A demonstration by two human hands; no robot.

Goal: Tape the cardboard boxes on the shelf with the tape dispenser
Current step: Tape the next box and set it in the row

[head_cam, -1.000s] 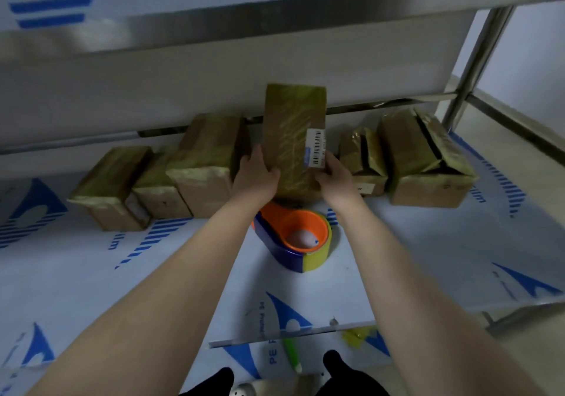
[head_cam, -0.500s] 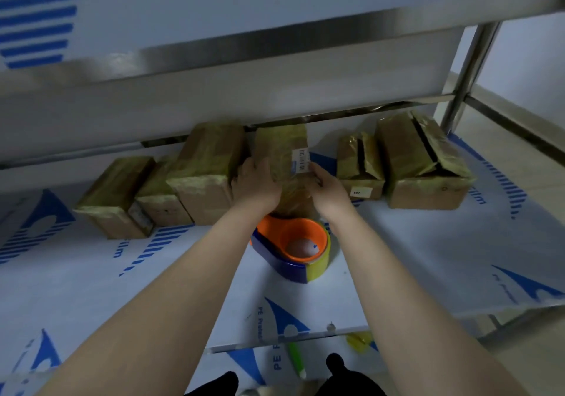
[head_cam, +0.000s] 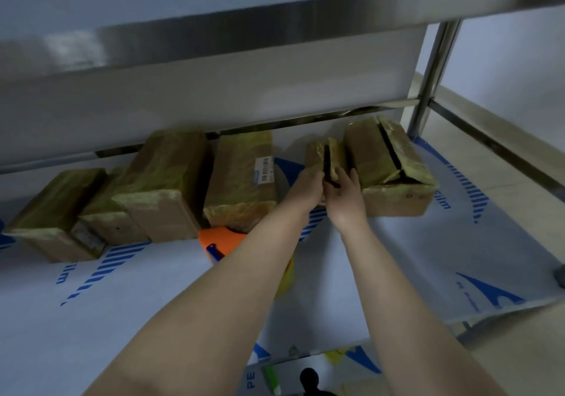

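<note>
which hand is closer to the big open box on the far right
Right. The right hand touches the small box just beside the big open box's left side; the left hand is on the small box's other side, farther away.

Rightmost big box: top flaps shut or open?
Open. A dark gap runs along the top of the rightmost box between its two flaps and widens at the near end.
</note>
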